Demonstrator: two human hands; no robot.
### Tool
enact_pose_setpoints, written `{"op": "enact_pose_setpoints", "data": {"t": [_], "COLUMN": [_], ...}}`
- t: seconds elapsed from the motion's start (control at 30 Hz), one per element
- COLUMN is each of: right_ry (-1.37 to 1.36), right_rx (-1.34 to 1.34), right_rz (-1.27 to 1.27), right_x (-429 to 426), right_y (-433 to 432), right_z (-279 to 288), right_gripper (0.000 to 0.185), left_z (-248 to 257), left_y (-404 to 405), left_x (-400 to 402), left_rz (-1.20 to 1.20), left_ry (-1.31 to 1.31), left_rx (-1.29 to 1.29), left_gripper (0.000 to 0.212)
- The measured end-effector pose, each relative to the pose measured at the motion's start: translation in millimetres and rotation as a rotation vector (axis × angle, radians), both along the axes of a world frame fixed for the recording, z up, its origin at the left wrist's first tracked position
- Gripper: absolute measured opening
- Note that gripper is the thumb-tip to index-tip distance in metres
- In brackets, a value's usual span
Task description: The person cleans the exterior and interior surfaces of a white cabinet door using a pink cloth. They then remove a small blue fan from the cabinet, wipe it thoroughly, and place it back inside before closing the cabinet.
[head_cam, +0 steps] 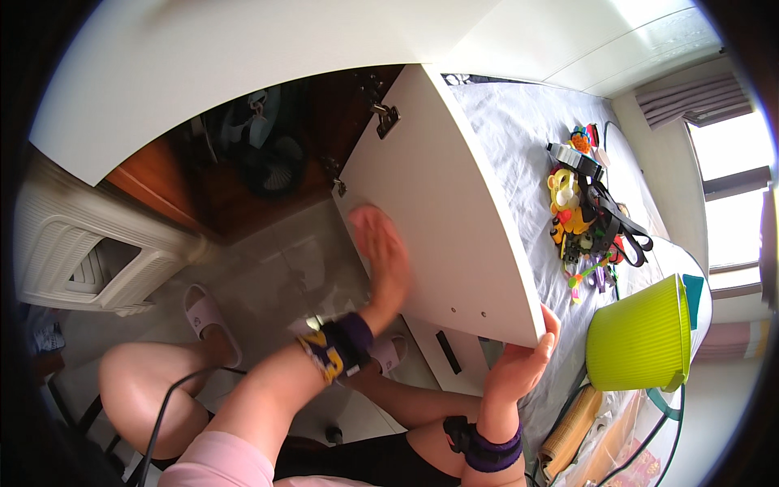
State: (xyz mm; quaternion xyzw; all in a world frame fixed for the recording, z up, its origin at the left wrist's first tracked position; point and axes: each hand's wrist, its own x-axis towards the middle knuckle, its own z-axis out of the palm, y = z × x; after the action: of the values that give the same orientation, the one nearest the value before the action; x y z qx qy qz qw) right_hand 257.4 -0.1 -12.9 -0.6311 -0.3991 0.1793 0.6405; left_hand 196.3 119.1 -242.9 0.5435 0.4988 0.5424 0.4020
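A white cabinet door (pixel 444 201) stands swung open on metal hinges (pixel 386 120). My left hand (pixel 386 268), blurred by motion, is at the door's inner face, near its hinged side. Under its fingers is a pink patch that looks like a cloth (pixel 368 220); the blur hides its outline. At the door's lower free corner, my right hand (pixel 526 362) grips the edge, with fingers wrapped around it. Inside the dark cabinet (pixel 316 115), a fan-like object (pixel 277 167) and other items are hard to make out.
A white plastic stool (pixel 109 255) stands left. On the bed's grey sheet (pixel 505 134) lie several toys (pixel 572 201) and black straps (pixel 618 213), close to a lime-green bucket (pixel 636 341). A black cable (pixel 161 414) crosses my leg. Slippers (pixel 207 316) are on the tiled floor (pixel 274 274).
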Motion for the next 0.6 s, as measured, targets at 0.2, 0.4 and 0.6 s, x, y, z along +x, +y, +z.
{"op": "enact_pose_setpoints", "data": {"t": [0.2, 0.4, 0.6], "right_ry": [-0.012, 0.007, -0.002], "right_rx": [-0.011, -0.043, -0.038], "right_rz": [0.008, 0.036, 0.007], "right_x": [3.2, 7.7, 4.6], "right_y": [-1.8, -6.4, -6.1], "right_z": [-1.4, -3.4, -4.3], "right_gripper": [0.049, 0.052, 0.052], "left_z": [135.0, 186.1, 195.1], "left_y": [-60.8, 19.0, 114.2], "left_x": [-11.7, -20.0, -44.0], "left_rz": [-0.229, -0.084, 0.130], "left_ry": [0.047, -0.034, -0.041], "left_rx": [0.292, 0.536, 0.500], "left_gripper": [0.058, 0.058, 0.051]}}
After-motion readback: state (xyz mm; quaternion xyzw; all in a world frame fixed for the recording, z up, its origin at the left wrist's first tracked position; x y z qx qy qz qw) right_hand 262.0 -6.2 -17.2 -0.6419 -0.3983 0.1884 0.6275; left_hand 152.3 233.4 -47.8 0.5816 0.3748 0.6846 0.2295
